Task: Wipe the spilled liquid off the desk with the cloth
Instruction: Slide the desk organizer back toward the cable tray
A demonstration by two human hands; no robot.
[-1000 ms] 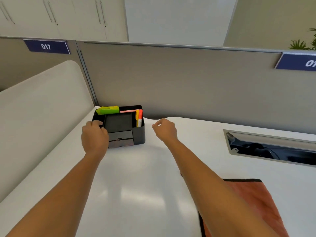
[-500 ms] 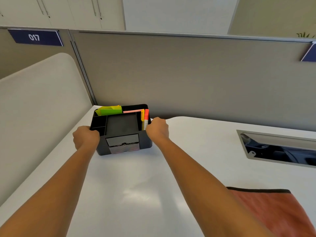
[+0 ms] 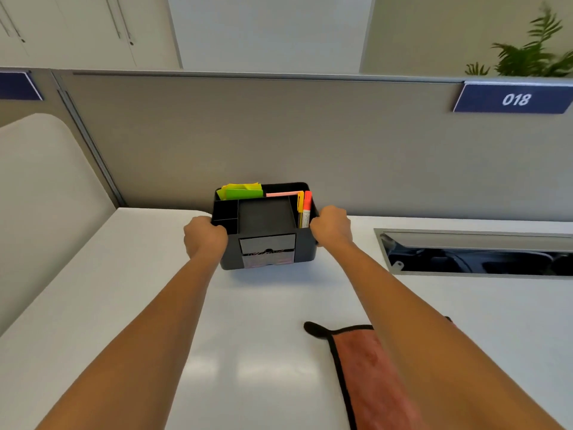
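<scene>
fingers (image 3: 330, 226) around organizer (image 3: 266, 231), cloth (image 3: 369, 373) nearby

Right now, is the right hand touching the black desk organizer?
Touching. In the head view the right hand is closed around the right end wall of the black desk organizer, no gap showing; the left hand holds the opposite end.

Bright; desk (image 3: 248, 352) glare; edges warped.

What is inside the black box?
The black box holds green paper, pink paper, a yellow pen and an orange marker. Their lower parts are hidden.
</scene>
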